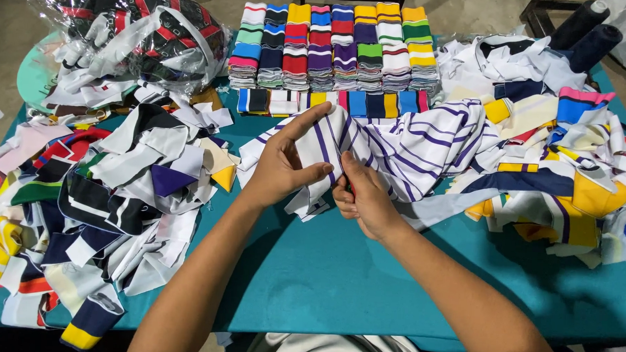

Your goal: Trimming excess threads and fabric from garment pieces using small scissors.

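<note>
At a teal table [337, 281] heaped w/ knit offcuts, a person works a white strip w/ purple stripes [397, 141] near the table's middle. Left hand [282, 164] pinches the strip's near end, thumb under, forefinger stretched flat along the top edge; grip closed on the cloth. Right hand [364, 198] is curled tight just beside it, touching the same fold; grip narrow, closed on the strip, and whether it also holds a small tool can't be told.

Judged from the hold, doing this well means keeping the fabric taut btwn the two hands, fingers close to the fold, and the striped length lying loose twd the right edge so it doesn't drag.

The strip: soft ribbed knit, white ground, thin purple lines in pairs, creased and bunched, running from the hands off to the right into a pile [563, 157] of yellow, navy and white pieces. Its near end droops over the left palm.

Along the far edge, neat stacks [335, 48] of folded collars in red, blue, green, yellow, purple. Far-left corner: a clear bag [134, 34] stuffed w/ more pieces. Left edge: a loose heap [90, 196] of white, navy, red scraps. Two dark thread cones [588, 33] at the far-right corner.
</note>
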